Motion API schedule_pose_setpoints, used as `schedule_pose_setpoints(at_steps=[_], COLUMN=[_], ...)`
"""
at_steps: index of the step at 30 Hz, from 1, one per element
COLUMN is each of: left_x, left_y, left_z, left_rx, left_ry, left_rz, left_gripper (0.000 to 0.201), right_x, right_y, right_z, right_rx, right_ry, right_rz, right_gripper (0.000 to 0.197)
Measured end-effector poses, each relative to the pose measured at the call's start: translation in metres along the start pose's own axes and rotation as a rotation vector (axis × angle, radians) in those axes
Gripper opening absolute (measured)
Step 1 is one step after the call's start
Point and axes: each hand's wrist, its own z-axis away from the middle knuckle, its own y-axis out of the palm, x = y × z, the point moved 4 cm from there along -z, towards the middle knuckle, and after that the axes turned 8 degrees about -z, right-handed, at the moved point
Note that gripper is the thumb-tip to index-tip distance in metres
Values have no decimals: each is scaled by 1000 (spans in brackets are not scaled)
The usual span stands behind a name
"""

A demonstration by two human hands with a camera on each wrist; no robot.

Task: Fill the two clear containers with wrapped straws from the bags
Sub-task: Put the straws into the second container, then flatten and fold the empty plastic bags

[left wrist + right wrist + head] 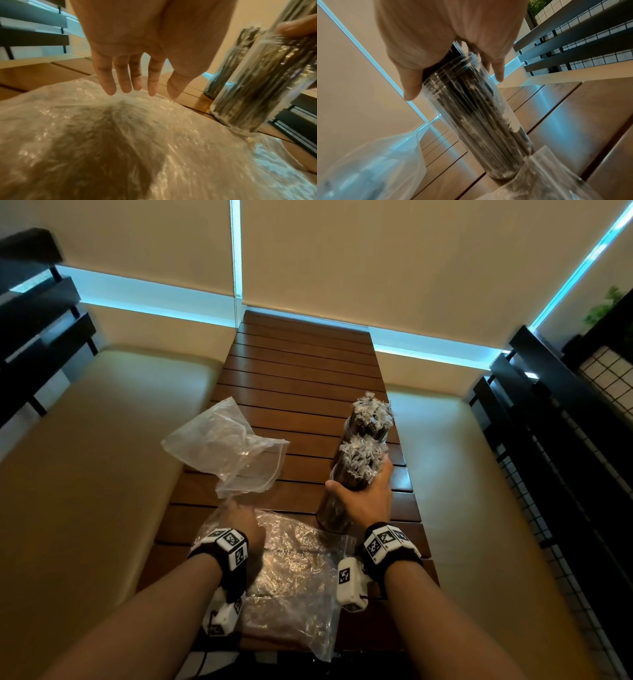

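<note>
Right wrist view shows my right hand (pixel 447 44) wrapped around the top of the near container (pixel 481 117). My thumb is on one side and my fingers are on the other, so the grip is firm. The container is tipped a little, and its bottom is on or just above the wooden table (pixel 573 121); I cannot tell which. It is packed with dark wrapped straws (pixel 359 460), and their white paper ends poke out past my fingers.

My left hand (pixel 137 40) is open, with straight fingers hanging just above the full bag (pixel 120 135) on the near end of the table. It holds nothing.

The far container (pixel 371 419) stands just behind the near one, and it looks full too. The empty bag (pixel 233 450) lies crumpled on the left.

I think the job here is to stand the near container up straight. I should set it down slowly and flat, close to the far one but not bumping it. I should keep its bottom off the edge of the full bag, or it may wobble and tip.
</note>
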Motion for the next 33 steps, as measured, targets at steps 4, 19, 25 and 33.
schedule_pose_setpoints(at_steps=[4, 19, 25, 33], left_x=[20, 78, 37, -2], left_y=[-6, 19, -26, -193], left_z=[-3, 12, 27, 73], left_rx=[-34, 172, 150, -349], left_ry=[-113, -294, 55, 360], left_rz=[70, 221, 158, 109], left_gripper=[32, 54, 29, 14], right_x=[27, -31, -47, 83], right_y=[-8, 107, 92, 85], right_z=[3, 88, 93, 40], right_rx=[-129, 969, 719, 373], right_ry=[-122, 10, 128, -176], right_rz=[136, 664, 558, -118], right_gripper=[129, 29, 20, 70])
